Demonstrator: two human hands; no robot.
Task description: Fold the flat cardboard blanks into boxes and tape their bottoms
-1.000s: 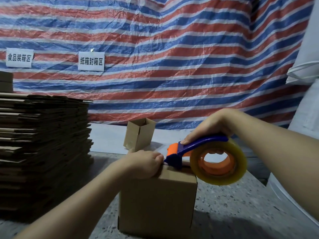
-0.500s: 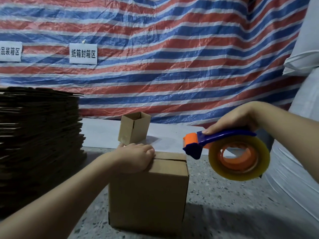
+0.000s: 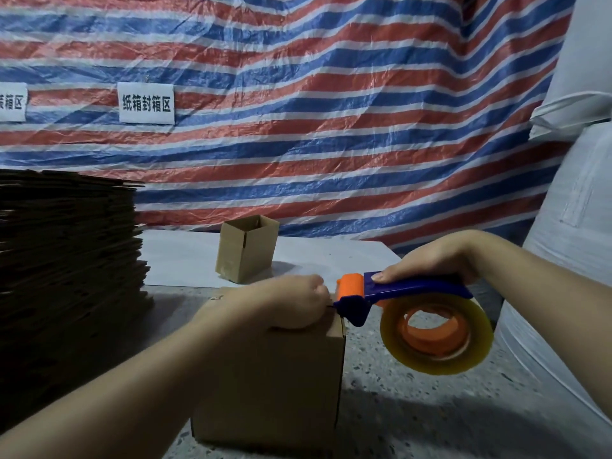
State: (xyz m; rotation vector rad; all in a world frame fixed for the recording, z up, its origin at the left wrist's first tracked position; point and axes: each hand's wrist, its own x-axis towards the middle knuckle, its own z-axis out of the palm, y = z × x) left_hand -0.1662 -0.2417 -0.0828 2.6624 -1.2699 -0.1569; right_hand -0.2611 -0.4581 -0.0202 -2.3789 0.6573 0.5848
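Blank stack (image 3: 66, 260) left of box (image 3: 275, 385); smaller box (image 3: 246, 248) seemingly behind.

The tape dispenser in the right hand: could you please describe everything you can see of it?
The tape dispenser has a dark blue plastic frame and handle, an orange roller at its front and an orange hub carrying a large roll of clear yellowish tape. The right hand holds the handle from above, keeping it roughly level. Its blue nose sits at the top right edge of the box, beside the left hand.
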